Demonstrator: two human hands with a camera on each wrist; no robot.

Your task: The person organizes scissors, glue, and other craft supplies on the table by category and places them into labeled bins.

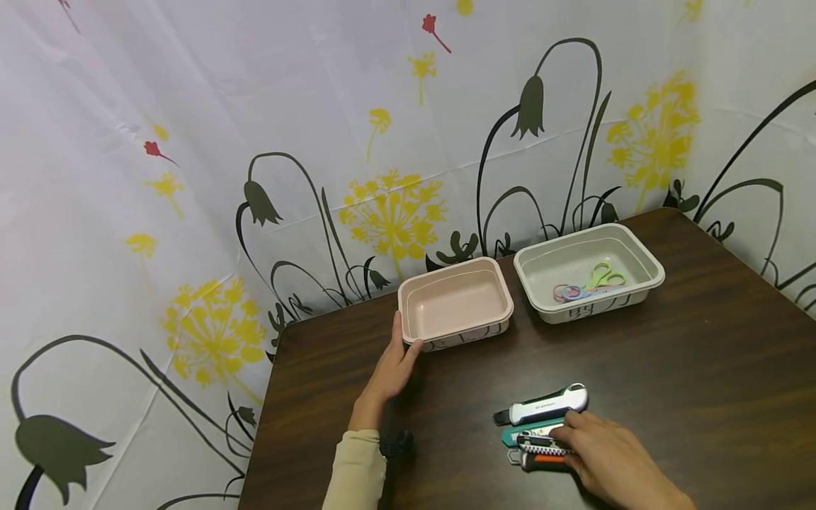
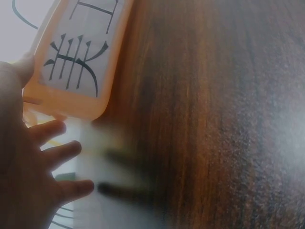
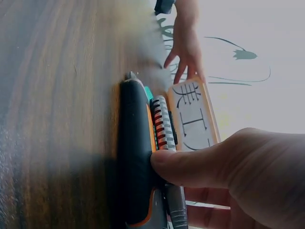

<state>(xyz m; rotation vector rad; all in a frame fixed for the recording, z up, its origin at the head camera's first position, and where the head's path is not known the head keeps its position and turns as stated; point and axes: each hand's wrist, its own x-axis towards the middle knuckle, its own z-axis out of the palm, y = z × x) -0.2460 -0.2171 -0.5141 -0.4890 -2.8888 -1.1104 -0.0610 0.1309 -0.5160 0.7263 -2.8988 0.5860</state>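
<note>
Gathering the utility knives (image 1: 542, 428) near the counter's (image 1: 701, 368) front edge w/ right hand (image 1: 612, 464), grip clamped on them. Left hand (image 1: 392, 368), fingers relaxed, is touching the pink tray (image 1: 455, 304). Likely next: lifting knives, needing firm pinch.

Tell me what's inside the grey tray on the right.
The grey tray holds scissors: a green-handled pair and at least one with pink and blue handles. The near wall hides part of the floor, so anything lying against it cannot be seen.
</note>
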